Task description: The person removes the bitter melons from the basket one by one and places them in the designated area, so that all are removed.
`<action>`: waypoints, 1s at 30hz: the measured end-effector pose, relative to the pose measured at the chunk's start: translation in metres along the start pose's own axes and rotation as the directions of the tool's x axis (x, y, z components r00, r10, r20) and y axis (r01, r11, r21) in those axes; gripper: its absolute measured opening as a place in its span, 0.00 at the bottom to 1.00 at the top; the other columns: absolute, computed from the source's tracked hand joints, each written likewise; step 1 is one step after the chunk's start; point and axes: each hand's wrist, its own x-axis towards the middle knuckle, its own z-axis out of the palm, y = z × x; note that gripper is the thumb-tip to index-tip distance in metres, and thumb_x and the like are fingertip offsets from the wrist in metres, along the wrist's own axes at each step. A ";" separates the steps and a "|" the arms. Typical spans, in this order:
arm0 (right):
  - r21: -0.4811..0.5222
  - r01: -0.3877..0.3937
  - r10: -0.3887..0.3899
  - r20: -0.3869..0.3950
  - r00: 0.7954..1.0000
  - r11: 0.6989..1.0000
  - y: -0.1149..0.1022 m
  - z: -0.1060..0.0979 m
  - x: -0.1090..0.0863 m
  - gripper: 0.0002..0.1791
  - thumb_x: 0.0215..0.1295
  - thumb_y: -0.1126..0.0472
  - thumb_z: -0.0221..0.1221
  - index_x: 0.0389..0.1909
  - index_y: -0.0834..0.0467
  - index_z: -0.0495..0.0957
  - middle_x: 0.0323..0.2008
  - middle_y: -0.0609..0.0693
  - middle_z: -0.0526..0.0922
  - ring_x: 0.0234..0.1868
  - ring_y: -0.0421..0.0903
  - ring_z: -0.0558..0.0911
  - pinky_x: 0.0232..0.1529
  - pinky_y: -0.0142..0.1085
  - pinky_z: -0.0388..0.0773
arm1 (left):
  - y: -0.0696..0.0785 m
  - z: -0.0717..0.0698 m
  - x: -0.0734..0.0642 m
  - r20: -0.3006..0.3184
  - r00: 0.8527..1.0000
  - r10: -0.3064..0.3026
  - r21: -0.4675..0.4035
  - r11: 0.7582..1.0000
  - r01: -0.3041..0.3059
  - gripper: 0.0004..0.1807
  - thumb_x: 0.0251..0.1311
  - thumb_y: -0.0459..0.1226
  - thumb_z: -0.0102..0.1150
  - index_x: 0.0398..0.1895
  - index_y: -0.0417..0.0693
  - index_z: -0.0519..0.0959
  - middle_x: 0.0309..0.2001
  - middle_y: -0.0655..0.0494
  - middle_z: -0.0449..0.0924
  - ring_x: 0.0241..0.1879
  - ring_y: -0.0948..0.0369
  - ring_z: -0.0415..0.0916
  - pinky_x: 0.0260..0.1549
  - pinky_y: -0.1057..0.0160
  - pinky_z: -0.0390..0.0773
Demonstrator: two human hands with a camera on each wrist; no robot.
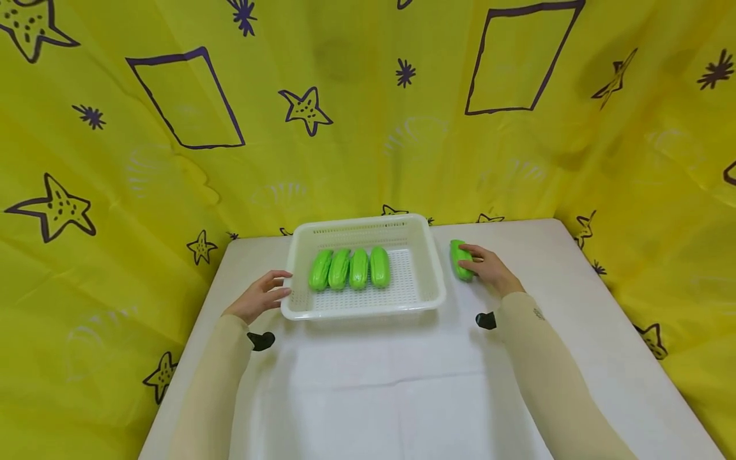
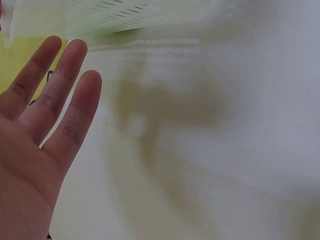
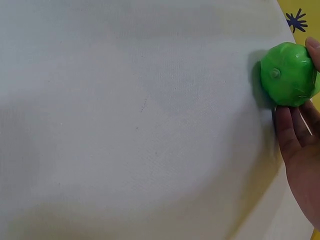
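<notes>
My right hand [image 1: 487, 267] holds a glossy green plastic vegetable [image 1: 460, 260], long and cucumber-shaped, just right of the white basket [image 1: 362, 314]. In the right wrist view the vegetable's ribbed end [image 3: 286, 75] with a small round nub faces the camera, the thumb on one side and the fingers on the other. My left hand [image 1: 260, 298] is at the basket's left rim, fingers spread and fairly straight. The palm and three fingers of that left hand [image 2: 50, 115] show in the left wrist view, below the slotted basket wall. Several matching green vegetables [image 1: 358, 269] lie side by side in the basket's left and middle part.
The basket stands near the back of a white-covered table [image 1: 368, 396]. A yellow curtain [image 1: 356, 166] with drawn stars and frames hangs behind and along both sides. Dark pieces [image 1: 261, 341] stick out from under both wrists.
</notes>
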 end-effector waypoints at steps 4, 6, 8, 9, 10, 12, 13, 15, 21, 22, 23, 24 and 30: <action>0.000 -0.027 0.027 -0.017 0.999 1.000 0.002 0.000 0.002 0.35 0.70 0.50 0.58 0.74 0.50 0.59 0.72 0.64 0.56 0.67 0.60 0.61 0.63 0.50 0.66 | 0.005 0.002 -0.004 0.001 1.000 0.006 0.007 1.000 -0.006 0.28 0.71 0.39 0.54 0.70 0.45 0.59 0.71 0.37 0.54 0.64 0.39 0.63 0.63 0.42 0.66; 0.012 -0.022 0.022 -0.017 1.000 1.000 0.002 -0.001 0.002 0.35 0.70 0.50 0.58 0.74 0.51 0.59 0.71 0.64 0.56 0.66 0.60 0.62 0.62 0.49 0.67 | 0.010 0.004 -0.007 -0.001 1.000 0.005 -0.006 1.000 -0.005 0.28 0.71 0.39 0.53 0.70 0.44 0.59 0.71 0.36 0.54 0.63 0.39 0.63 0.63 0.41 0.66; 0.014 -0.007 0.007 -0.012 1.000 1.000 0.002 -0.003 0.001 0.35 0.70 0.50 0.58 0.74 0.52 0.58 0.72 0.65 0.55 0.66 0.60 0.62 0.62 0.48 0.67 | 0.017 0.006 -0.011 0.005 1.000 0.004 -0.018 1.000 -0.004 0.29 0.71 0.38 0.54 0.70 0.42 0.58 0.71 0.35 0.54 0.63 0.38 0.63 0.63 0.42 0.66; 0.007 -0.001 0.001 -0.009 1.000 1.000 0.002 -0.003 0.000 0.35 0.70 0.50 0.58 0.75 0.52 0.58 0.72 0.65 0.55 0.66 0.60 0.62 0.61 0.48 0.68 | 0.020 0.006 -0.013 0.008 1.000 0.002 -0.028 1.000 -0.001 0.29 0.70 0.38 0.54 0.70 0.41 0.58 0.71 0.35 0.54 0.63 0.38 0.63 0.63 0.42 0.67; 0.003 0.006 -0.006 -0.005 1.000 1.000 0.002 -0.004 -0.001 0.35 0.70 0.51 0.58 0.75 0.52 0.58 0.72 0.66 0.55 0.67 0.60 0.62 0.60 0.48 0.68 | 0.024 0.007 -0.014 0.010 1.000 0.000 -0.036 0.999 0.001 0.29 0.70 0.37 0.54 0.70 0.41 0.59 0.70 0.34 0.54 0.63 0.39 0.63 0.62 0.42 0.67; -0.006 0.012 -0.012 0.000 1.000 1.000 0.001 -0.004 -0.002 0.35 0.70 0.51 0.58 0.75 0.52 0.58 0.73 0.65 0.54 0.67 0.60 0.62 0.59 0.46 0.69 | 0.028 0.008 -0.016 0.015 1.000 -0.003 -0.037 0.999 0.004 0.29 0.70 0.37 0.55 0.70 0.40 0.59 0.70 0.34 0.54 0.63 0.39 0.64 0.62 0.43 0.68; -0.016 0.017 -0.017 0.004 1.000 1.000 0.001 -0.005 -0.002 0.36 0.70 0.51 0.58 0.75 0.52 0.57 0.73 0.65 0.54 0.67 0.60 0.62 0.59 0.46 0.69 | 0.028 0.008 -0.017 0.017 1.000 -0.004 -0.036 0.999 0.005 0.29 0.70 0.37 0.55 0.69 0.40 0.59 0.70 0.34 0.55 0.63 0.39 0.64 0.62 0.43 0.68; -0.022 0.018 -0.018 0.011 1.000 1.000 0.000 -0.005 -0.003 0.36 0.70 0.51 0.58 0.75 0.52 0.57 0.73 0.65 0.53 0.68 0.61 0.62 0.58 0.45 0.69 | 0.028 0.008 -0.016 0.016 1.000 -0.006 -0.035 0.999 0.007 0.29 0.70 0.37 0.55 0.69 0.40 0.59 0.70 0.34 0.55 0.63 0.39 0.64 0.62 0.43 0.68; -0.012 0.018 -0.017 0.019 1.000 1.000 0.000 -0.007 -0.002 0.37 0.70 0.51 0.58 0.75 0.53 0.56 0.74 0.65 0.51 0.70 0.62 0.60 0.59 0.46 0.69 | 0.012 0.005 -0.008 0.001 1.000 0.003 -0.025 1.000 -0.003 0.29 0.70 0.38 0.55 0.70 0.43 0.59 0.70 0.35 0.55 0.64 0.38 0.63 0.62 0.42 0.67; -0.012 0.015 -0.015 0.015 1.000 1.000 0.000 -0.007 -0.003 0.37 0.70 0.51 0.59 0.75 0.53 0.56 0.74 0.64 0.52 0.70 0.61 0.60 0.60 0.46 0.70 | 0.009 0.004 -0.006 -0.002 1.000 0.004 -0.020 1.000 -0.004 0.29 0.70 0.39 0.55 0.70 0.44 0.59 0.70 0.36 0.55 0.64 0.39 0.63 0.62 0.42 0.67; -0.008 0.016 -0.016 0.014 1.000 1.000 -0.001 -0.008 -0.003 0.37 0.70 0.50 0.59 0.75 0.53 0.56 0.74 0.64 0.51 0.70 0.62 0.60 0.60 0.47 0.69 | 0.006 0.003 -0.005 -0.005 1.000 0.004 -0.017 1.000 -0.004 0.29 0.70 0.40 0.56 0.70 0.45 0.59 0.71 0.36 0.55 0.63 0.39 0.64 0.62 0.42 0.67; -0.004 0.013 -0.013 0.008 1.000 1.000 -0.001 -0.008 -0.004 0.37 0.70 0.50 0.59 0.75 0.52 0.56 0.74 0.64 0.52 0.70 0.62 0.60 0.61 0.49 0.69 | 0.004 0.002 -0.004 -0.008 1.000 0.004 -0.013 1.000 -0.004 0.29 0.69 0.40 0.56 0.70 0.46 0.60 0.71 0.37 0.55 0.63 0.40 0.64 0.62 0.42 0.68; 0.007 0.045 -0.045 -0.022 0.999 0.999 -0.005 -0.014 -0.006 0.37 0.71 0.51 0.58 0.76 0.54 0.54 0.74 0.64 0.50 0.72 0.63 0.57 0.67 0.56 0.61 | 0.001 0.000 -0.002 -0.003 1.000 -0.002 0.009 1.000 0.002 0.30 0.68 0.43 0.58 0.69 0.48 0.61 0.71 0.38 0.56 0.63 0.41 0.65 0.61 0.43 0.68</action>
